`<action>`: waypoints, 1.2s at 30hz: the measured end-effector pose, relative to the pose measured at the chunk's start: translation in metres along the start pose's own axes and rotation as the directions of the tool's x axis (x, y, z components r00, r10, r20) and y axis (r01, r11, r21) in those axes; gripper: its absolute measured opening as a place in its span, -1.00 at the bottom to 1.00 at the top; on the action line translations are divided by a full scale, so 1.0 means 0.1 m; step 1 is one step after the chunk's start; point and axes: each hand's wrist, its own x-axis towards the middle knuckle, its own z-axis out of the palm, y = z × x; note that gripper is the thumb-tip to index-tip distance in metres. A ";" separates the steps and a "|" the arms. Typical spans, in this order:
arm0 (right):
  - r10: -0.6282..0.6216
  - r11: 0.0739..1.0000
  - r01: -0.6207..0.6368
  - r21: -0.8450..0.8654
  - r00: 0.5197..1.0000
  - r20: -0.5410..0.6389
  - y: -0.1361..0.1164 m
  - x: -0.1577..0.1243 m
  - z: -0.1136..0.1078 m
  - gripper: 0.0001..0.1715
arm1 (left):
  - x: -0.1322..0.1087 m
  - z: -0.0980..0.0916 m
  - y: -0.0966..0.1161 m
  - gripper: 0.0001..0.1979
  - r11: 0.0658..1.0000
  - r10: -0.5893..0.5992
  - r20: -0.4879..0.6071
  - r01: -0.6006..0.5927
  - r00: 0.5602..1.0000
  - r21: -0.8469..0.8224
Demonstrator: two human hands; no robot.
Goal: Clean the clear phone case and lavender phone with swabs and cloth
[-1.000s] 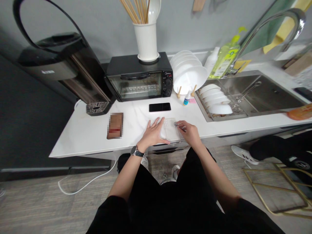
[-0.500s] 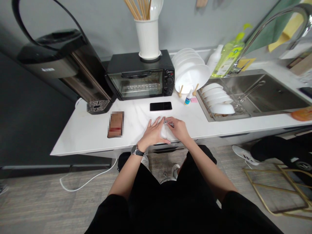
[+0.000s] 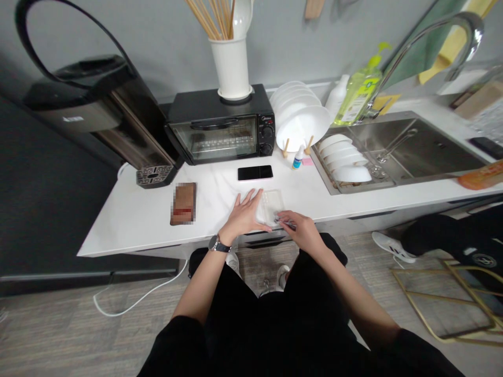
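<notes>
A small whitish rectangular item [image 3: 274, 202], like a little notebook or clear case, lies flat on the counter between my hands. A row of small marks runs along its left part; its exact kind is unclear. My left hand [image 3: 244, 215] rests with fingers spread against its left side. At its lower right corner, my right hand [image 3: 301, 229] is closed around a slim grey metallic tool [image 3: 286, 222], whose tip touches or hovers over the item. Just behind lies a black-screened phone [image 3: 255, 173]. To the left is a brown rectangular object [image 3: 183, 203], its surface pixelated.
A black toaster oven [image 3: 223, 137] carries a white utensil holder [image 3: 231, 68]. A tall dispenser [image 3: 113, 115] stands left. Plates [image 3: 302, 125], a small bottle [image 3: 298, 158], bowls [image 3: 351, 159] and a sink [image 3: 428, 146] are right. Someone's shoe [image 3: 393, 247] and a gold frame [image 3: 444, 301] show below.
My right hand with the slim tool has moved down toward me, from the item's top edge to its lower right, uncovering its surface. My left hand stays in place.
</notes>
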 end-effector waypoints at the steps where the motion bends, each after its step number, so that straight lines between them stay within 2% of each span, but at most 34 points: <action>1: 0.000 1.000 0.000 -0.017 1.000 -0.019 0.03 0.04 -0.02 -0.74 | 0.00 0.00 0.00 0.37 1.000 -0.004 0.000 0.004 1.000 0.000; 5: -0.013 0.998 0.006 -0.070 0.994 -0.105 0.15 0.36 -0.04 -0.74 | 0.01 0.01 0.01 0.39 1.000 -0.015 0.004 0.015 1.000 -0.008; 8: -0.016 0.992 -0.005 -0.127 0.987 -0.162 0.19 0.66 0.03 -0.74 | 0.01 0.01 0.00 0.39 1.000 -0.012 0.001 0.012 1.000 -0.014; 13: -0.020 0.989 -0.003 -0.151 0.988 -0.150 0.10 0.96 0.26 -0.71 | 0.01 0.01 0.00 0.37 1.000 -0.008 -0.002 0.008 1.000 -0.025; 18: -0.060 0.996 0.054 -0.075 0.995 -0.084 0.00 0.84 0.35 -0.71 | 0.01 -0.02 0.02 0.37 0.999 -0.018 0.003 0.018 1.000 -0.037; 23: -0.051 0.998 0.051 0.030 0.999 0.004 -0.07 0.45 0.28 -0.75 | 0.00 -0.05 0.05 0.35 0.999 -0.027 0.015 0.027 1.000 -0.028; 28: -0.040 0.993 0.040 0.107 0.999 -0.006 0.00 0.13 0.16 -0.78 | 0.00 -0.04 0.04 0.34 0.999 -0.017 0.020 0.018 1.000 -0.038; 31: -0.043 0.995 0.046 0.084 0.998 -0.038 0.15 0.21 0.09 -0.77 | 0.01 -0.02 0.02 0.35 0.999 -0.022 0.027 0.023 0.999 -0.043; 34: -0.030 0.997 0.039 0.073 0.992 -0.119 0.29 0.54 0.07 -0.75 | 0.02 0.01 0.00 0.36 0.999 -0.023 0.035 0.025 0.999 -0.043; 36: -0.015 0.988 0.039 0.149 0.987 -0.158 0.34 0.80 0.09 -0.72 | 0.04 0.03 -0.01 0.36 0.999 -0.028 0.037 0.030 0.999 -0.043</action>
